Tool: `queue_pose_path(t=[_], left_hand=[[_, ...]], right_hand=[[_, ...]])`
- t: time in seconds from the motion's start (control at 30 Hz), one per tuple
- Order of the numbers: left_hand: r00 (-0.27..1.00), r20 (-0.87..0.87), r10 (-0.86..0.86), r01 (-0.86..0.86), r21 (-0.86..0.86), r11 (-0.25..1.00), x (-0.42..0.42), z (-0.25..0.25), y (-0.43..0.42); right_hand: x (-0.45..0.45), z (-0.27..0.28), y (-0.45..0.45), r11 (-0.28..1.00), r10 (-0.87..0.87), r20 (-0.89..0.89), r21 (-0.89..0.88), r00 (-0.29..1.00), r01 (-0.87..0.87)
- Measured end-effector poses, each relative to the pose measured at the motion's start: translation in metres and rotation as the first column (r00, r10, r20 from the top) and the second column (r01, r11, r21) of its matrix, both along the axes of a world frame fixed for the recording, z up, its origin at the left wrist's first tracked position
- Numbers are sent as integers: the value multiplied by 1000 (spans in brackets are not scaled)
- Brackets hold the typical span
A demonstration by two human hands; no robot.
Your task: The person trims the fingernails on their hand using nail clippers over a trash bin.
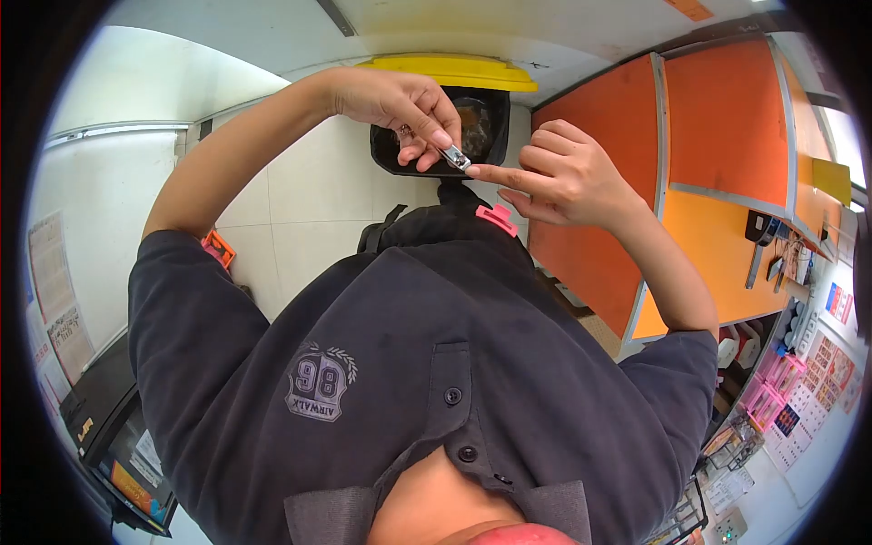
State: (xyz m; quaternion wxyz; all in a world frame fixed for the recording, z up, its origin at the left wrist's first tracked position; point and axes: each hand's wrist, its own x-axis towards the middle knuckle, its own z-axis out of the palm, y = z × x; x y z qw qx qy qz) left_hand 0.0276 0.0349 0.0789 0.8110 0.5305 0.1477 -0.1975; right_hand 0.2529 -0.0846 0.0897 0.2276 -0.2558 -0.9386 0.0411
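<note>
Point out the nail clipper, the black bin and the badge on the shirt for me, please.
Nail clipper (pixel 457 158): head view, middle of its metal body.
Black bin (pixel 389 167): head view, its near rim.
Shirt badge (pixel 320 383): head view, middle of its printed shield.

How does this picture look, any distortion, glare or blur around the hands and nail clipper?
In the head view, strong fisheye distortion bends the orange cabinet and leaves black corners; the pale panel at upper left looks bright; the nail clipper, left hand and right hand look fairly sharp; small print on the left-side papers is unreadable.
</note>
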Motion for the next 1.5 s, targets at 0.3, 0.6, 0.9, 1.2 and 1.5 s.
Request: queue_pose_path(t=[0.3,0.6,0.9,1.2,1.5], left_hand=[[993,-35,110,-108,54,993,1,4,-3],[986,-37,163,-160,86,983,4,9,-7],[980,-47,192,-188,87,978,6,11,-11],[982,-41,182,-178,90,980,6,12,-15],[983,-50,174,-167,117,979,7,11,-19]], right_hand=[[6,-3,0,999,-40,-24,16,999,41],[11,-4,-7,993,-114,-43,-36,993,112],[13,-6,-14,989,-145,-59,-37,988,143],[13,-7,-18,989,-147,-44,-36,988,146],[12,-4,-18,990,-138,-31,-35,990,137]])
